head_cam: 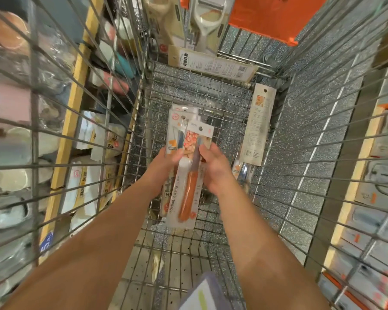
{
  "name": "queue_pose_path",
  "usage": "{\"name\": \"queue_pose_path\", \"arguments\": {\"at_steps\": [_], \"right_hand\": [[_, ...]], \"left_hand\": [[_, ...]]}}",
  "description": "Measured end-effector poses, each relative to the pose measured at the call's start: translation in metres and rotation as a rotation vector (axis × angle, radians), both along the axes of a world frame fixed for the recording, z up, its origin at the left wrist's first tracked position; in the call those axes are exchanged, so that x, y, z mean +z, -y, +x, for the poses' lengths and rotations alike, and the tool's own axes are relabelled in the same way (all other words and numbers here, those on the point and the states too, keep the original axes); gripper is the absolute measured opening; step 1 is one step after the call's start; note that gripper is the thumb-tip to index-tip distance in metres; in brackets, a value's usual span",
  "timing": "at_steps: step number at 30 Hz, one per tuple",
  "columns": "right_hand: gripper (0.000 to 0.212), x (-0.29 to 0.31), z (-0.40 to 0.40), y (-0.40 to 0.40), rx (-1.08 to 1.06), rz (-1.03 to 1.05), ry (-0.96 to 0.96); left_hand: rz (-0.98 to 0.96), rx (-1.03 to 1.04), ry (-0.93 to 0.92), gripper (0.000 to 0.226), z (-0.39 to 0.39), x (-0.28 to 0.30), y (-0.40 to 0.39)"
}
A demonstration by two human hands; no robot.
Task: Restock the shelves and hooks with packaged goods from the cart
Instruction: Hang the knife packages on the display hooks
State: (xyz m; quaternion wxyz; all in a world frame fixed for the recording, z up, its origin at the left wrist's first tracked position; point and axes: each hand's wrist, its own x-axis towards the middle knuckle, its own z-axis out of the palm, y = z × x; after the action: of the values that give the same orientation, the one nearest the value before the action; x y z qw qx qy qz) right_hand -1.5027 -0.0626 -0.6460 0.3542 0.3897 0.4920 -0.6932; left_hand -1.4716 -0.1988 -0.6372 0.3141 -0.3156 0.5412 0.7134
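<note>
— Orange handle, clear blister: what holds that knife pack (pixel 188 193)?

— Both hands. The left hand (pixel 166 166) has its fingers curled round the left edge of a small stack of packs, thumb on top; the right hand (pixel 213 168) pinches the stack's right edge, fingers bent round it. The knife pack lies topmost, its card end pointing away from the person, with a second pack (pixel 176 130) under it, peeking out at the far left.

— And where is the stack?

— Inside the wire cart (pixel 202 95), held above its mesh floor, about the middle. Against the cart's right wall leans a long pale card pack (pixel 258 124). At the cart's far end another card pack (pixel 213 63) lies crosswise, and beyond it a peeler pack (pixel 207 21) stands up.

— Outside the cart?

— Left of it, shelves (pixel 61 139) with bagged goods; right of it, hanging packs (pixel 376 186), blurred.
</note>
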Motion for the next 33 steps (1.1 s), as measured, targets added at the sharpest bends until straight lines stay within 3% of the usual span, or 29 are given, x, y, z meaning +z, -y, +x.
{"name": "queue_pose_path", "arguments": {"at_steps": [3, 6, 8, 10, 12, 14, 16, 20, 22, 24, 28, 33], "right_hand": [[0.035, -0.006, 0.008, 0.006, 0.028, 0.051, -0.009], [0.044, -0.006, 0.012, 0.008, -0.021, 0.059, 0.118], [0.046, -0.004, 0.016, 0.006, -0.122, 0.073, 0.167], [0.039, -0.009, 0.028, -0.002, -0.151, 0.291, 0.057], [0.038, -0.011, 0.046, -0.016, -0.195, 0.592, -0.06], [0.034, -0.018, 0.061, -0.032, -0.246, 0.776, -0.099], [0.025, -0.03, 0.073, -0.042, -0.146, 0.887, -0.09], [0.06, -0.033, 0.093, -0.031, 0.323, 0.964, -0.08], [0.055, -0.024, 0.098, -0.018, 0.469, 0.98, -0.167], [0.045, -0.022, 0.1, -0.015, 0.465, 1.01, -0.151], [0.065, -0.029, 0.091, -0.03, 0.519, 1.076, -0.044], [0.057, -0.035, 0.073, -0.047, 0.472, 0.954, -0.029]], "left_hand": [[0.018, -0.103, -0.042, 0.069, 0.0, 0.002, -0.002], [-0.016, -0.174, -0.033, 0.039, 0.001, -0.005, -0.004], [-0.032, -0.161, 0.02, 0.032, 0.005, -0.01, -0.003], [-0.047, -0.155, 0.071, 0.036, 0.011, -0.012, -0.001], [-0.064, -0.175, 0.115, 0.059, 0.016, -0.014, 0.001], [-0.047, -0.175, 0.13, 0.057, 0.019, -0.014, 0.0], [-0.038, -0.186, 0.119, 0.046, 0.021, -0.014, 0.0], [-0.067, -0.159, 0.146, 0.052, 0.024, -0.021, 0.004], [-0.091, -0.123, 0.173, 0.055, 0.026, -0.024, 0.006], [-0.096, -0.11, 0.176, 0.051, 0.029, -0.026, 0.008], [-0.106, -0.091, 0.178, 0.042, 0.034, -0.029, 0.011], [-0.127, -0.063, 0.192, 0.053, 0.037, -0.035, 0.008]]}}
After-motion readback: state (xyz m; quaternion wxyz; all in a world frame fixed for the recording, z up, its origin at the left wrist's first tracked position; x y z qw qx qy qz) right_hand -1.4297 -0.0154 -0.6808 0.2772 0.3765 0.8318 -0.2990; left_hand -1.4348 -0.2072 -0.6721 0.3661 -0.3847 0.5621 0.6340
